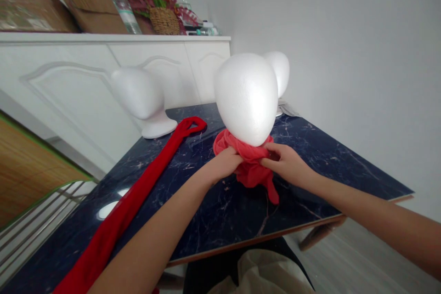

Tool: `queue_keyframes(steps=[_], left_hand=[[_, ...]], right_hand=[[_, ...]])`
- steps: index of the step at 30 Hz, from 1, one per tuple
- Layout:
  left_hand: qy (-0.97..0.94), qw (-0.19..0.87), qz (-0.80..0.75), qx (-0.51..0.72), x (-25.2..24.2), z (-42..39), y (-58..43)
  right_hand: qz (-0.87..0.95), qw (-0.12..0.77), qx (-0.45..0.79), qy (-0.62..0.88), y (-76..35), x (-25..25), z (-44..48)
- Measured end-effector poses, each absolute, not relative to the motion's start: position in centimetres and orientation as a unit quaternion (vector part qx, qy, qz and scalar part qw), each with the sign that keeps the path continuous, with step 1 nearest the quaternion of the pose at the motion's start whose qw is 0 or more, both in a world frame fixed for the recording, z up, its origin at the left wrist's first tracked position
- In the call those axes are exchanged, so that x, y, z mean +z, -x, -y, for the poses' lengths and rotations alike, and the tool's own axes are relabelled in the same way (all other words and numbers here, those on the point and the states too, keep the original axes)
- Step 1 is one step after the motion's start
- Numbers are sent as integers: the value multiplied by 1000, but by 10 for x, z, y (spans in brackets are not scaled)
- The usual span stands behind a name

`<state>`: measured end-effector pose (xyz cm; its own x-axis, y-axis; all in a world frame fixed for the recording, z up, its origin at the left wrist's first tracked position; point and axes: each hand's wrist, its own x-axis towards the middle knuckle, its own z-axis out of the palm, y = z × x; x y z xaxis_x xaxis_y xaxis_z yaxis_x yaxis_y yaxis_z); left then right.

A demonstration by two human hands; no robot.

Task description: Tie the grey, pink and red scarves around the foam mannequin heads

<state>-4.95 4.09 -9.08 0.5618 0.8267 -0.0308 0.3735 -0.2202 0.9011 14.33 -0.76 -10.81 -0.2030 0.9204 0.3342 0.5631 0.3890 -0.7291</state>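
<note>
A coral-red scarf (253, 170) is wrapped around the neck of a white foam mannequin head (246, 96), with one end hanging down in front. My left hand (225, 161) grips the scarf on its left side; the fingertips are tucked into the folds. On the other side, my right hand (284, 163) pinches the scarf between thumb and fingers just below the chin. A second, brighter red scarf (148, 179) lies stretched along the table to the left, looped at its far end and passing beside my left forearm.
Two more white foam heads stand on the dark blue marbled table (317, 156): one at the left (141, 96), another behind (278, 71) with grey cloth (289, 109) at its base. A white cabinet (69, 69) at the back carries boxes, bottles and a flower basket (164, 20).
</note>
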Motion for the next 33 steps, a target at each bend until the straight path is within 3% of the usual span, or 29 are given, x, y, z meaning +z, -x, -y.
queue_keyframes(steps=[4, 14, 19, 22, 24, 30, 33], left_hand=[[-641, 622, -390, 223, -88, -45, 64], [-432, 775, -385, 254, -104, -52, 72], [-403, 793, -388, 242, -106, -45, 71], [-397, 793, -381, 262, -108, -34, 64], [-396, 787, -381, 282, -110, -24, 58], [-353, 784, -390, 329, -107, 6, 40], [-333, 794, -391, 326, -104, 16, 35]], right_hand=[[739, 333, 192, 554, -178, -105, -9], [714, 286, 296, 566, -207, -97, -27], [665, 362, 306, 577, -196, -102, -23], [529, 487, 432, 544, -187, -112, -10], [459, 505, 509, 525, -186, -117, 4], [481, 278, 691, 463, -184, -116, 51], [463, 307, 715, 424, -171, -112, 52]])
